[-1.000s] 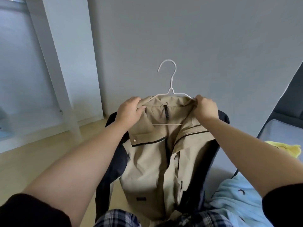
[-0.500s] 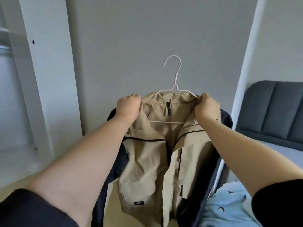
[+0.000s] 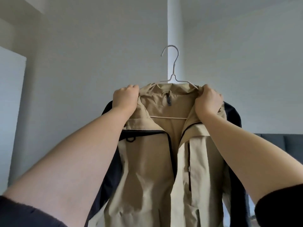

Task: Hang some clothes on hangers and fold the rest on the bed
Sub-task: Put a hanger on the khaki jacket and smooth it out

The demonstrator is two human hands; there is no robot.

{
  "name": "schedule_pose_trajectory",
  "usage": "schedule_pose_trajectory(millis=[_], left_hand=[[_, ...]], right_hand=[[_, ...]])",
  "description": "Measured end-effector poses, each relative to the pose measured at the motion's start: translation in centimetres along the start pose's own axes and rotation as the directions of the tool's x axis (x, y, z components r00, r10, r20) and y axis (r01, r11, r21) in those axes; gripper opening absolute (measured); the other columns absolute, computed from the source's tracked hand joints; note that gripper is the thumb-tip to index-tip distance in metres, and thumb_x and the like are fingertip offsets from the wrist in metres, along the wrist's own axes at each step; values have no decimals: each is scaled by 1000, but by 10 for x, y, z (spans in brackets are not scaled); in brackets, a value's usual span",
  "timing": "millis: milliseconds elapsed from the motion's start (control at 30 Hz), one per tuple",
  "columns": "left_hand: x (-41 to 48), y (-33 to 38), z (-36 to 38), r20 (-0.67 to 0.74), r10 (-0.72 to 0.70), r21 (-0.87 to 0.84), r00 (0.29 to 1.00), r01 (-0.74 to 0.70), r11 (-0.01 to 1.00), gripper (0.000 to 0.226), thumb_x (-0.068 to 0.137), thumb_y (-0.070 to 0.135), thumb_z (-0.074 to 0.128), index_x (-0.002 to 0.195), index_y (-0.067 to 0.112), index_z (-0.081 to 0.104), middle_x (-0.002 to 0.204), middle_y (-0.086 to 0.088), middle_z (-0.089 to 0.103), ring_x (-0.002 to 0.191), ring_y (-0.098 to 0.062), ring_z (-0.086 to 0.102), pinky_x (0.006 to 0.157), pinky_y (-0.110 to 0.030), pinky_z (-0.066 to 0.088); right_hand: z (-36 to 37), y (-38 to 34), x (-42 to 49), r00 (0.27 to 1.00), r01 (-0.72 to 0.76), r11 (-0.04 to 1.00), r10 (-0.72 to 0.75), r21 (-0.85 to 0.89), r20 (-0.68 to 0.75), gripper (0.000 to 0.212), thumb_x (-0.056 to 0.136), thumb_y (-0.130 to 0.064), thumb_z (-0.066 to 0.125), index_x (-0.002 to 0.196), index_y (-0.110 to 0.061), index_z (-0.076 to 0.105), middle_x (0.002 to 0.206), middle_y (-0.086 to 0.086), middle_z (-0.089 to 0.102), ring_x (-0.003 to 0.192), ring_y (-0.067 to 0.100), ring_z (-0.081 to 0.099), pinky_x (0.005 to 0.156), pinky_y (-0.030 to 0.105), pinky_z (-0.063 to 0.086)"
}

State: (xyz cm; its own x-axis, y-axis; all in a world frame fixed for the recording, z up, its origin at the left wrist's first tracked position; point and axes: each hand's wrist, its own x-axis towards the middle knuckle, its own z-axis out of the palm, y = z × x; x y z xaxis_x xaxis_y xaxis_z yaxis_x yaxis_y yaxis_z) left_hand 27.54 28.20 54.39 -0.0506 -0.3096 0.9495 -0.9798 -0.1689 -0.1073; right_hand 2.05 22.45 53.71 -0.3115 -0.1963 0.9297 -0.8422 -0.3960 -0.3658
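Head view, the only view:

1 hanger (image 3: 173, 75), white wire, upright, hook on top and free in the air, catching on nothing

1 jacket (image 3: 147, 161), beige, on the hanger, hangs straight down from it and off the bottom edge. Front faces the camera and is open at the neck, so the hanger's bottom bar shows across the gap. 2 dark sleeves (image 3: 113, 169), one below each end of the hanger. 1 dark loop inside the collar, just under the hook. 1 dark front zip, 1 dark pocket zip to its right

2 hands, both bare, arms stretched up and forward. Left hand (image 3: 125, 98) at the hanger's left end, fingers curled tight, bunching the collar cloth. Right hand (image 3: 207, 100) at the hanger's right end, fingers curled round the collar cloth, and the wire runs into the fist. Cannot tell if either hand grips the wire itself under the cloth

2 black cuffs (image 3: 24, 215), one at each bottom corner, well below the hanger

1 grey wall (image 3: 82, 63) behind the hanger. 1 white post (image 3: 174, 22) straight behind the hook. 1 white panel (image 3: 9, 95) far left of the hanger. 1 dark padded headboard (image 3: 278, 141) low to the hanger's right. The bed itself is out of frame
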Motion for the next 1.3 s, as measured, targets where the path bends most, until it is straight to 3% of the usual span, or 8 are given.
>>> schedule_pose_trajectory(millis=[233,567,700,933,1067,1167,1233,1300], left_hand=[[-6,54,5,-40,28,-78,999,-31,996,9,92,13,50,99,9,53,103,-11,62,91,-34,61,64,-32,31],[-93,145,119,274,93,-55,957,-81,995,18,91,19,54,106,12,62,113,-8,53,109,-28,48,73,-33,35],[-141,183,181,422,165,19,891,-191,981,19,91,24,53,104,20,66,109,-2,56,109,-24,47,84,-32,34],[-228,228,291,700,160,-109,696,-118,987,15,90,34,58,86,20,58,98,-2,64,95,-26,62,65,-27,34],[-279,252,344,794,37,-202,606,207,957,18,90,26,58,83,10,52,103,-11,63,95,-32,60,68,-30,42],[-333,273,369,889,54,-338,455,571,748,50,93,31,56,138,18,38,128,-11,56,107,-33,57,83,-33,46],[-377,290,370,925,150,-368,349,727,580,77,93,31,56,152,32,6,148,-5,40,123,-30,50,93,-28,38],[-424,302,369,923,182,-381,338,743,550,77,95,25,53,153,30,1,157,0,24,136,-24,37,104,-29,31]], right_hand=[[-43,42,15,995,46,994,-54,-104,-79,23,74,4,48,93,-6,57,93,18,63,95,34,53,85,38,30],[7,178,-79,958,86,948,7,-307,288,15,79,6,46,82,-9,45,90,20,61,83,35,53,67,35,31],[41,235,-134,874,21,912,183,-410,450,13,84,3,44,86,-6,52,90,15,62,75,30,50,64,35,38],[104,322,-225,793,57,869,260,-491,552,25,88,-1,44,103,-3,64,118,17,49,112,36,41,90,42,36],[138,353,-273,786,-16,865,321,-501,528,31,94,-7,42,121,-5,58,140,17,39,127,35,34,102,42,28],[156,359,-326,801,94,920,157,-381,577,46,89,0,44,136,-6,45,147,21,33,135,38,29,112,46,22],[158,359,-375,751,209,962,-41,-179,659,46,78,5,46,123,0,55,133,23,48,122,41,43,106,50,34],[153,363,-425,622,308,951,-219,22,752,35,69,7,52,101,2,64,114,22,60,105,41,56,93,47,44]])
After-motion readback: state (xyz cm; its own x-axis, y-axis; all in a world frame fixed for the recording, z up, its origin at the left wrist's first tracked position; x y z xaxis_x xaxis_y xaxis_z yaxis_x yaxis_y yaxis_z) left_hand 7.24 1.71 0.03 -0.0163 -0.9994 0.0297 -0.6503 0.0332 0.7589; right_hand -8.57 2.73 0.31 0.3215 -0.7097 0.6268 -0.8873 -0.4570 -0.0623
